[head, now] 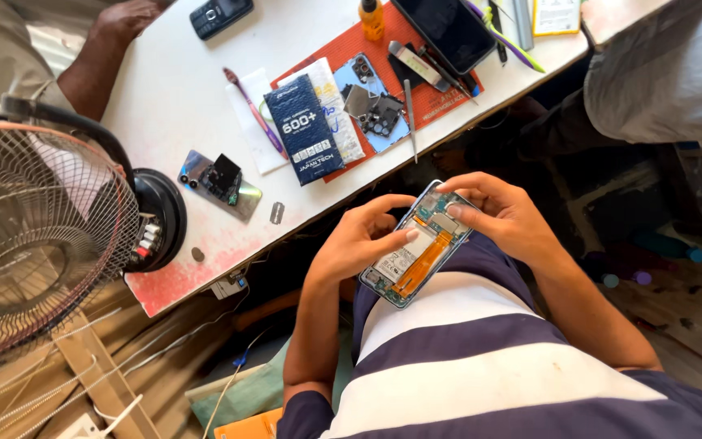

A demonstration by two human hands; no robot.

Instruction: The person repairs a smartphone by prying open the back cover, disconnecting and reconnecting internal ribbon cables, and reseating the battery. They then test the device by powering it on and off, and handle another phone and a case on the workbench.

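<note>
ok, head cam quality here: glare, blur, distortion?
Head view: hard sunlight blows out the white table; the opened phone between left hand and right hand stays sharp; wide-angle lens bends the fan and frame edges; under-table area is deep shadow.

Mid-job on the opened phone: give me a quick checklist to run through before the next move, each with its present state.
1. Opened phone held in both hands: ok, left hand and right hand grip opposite sides.
2. Phone interior exposed: ok, the orange flex cable shows.
3. Left thumb on the interior: ok, it presses near the cable.
4. Tweezers within reach: ok, they lie on the red mat.
5. Loose parts secured: not ok, a small metal piece lies by the table edge.
6. Screws all removed: cannot tell.
</note>
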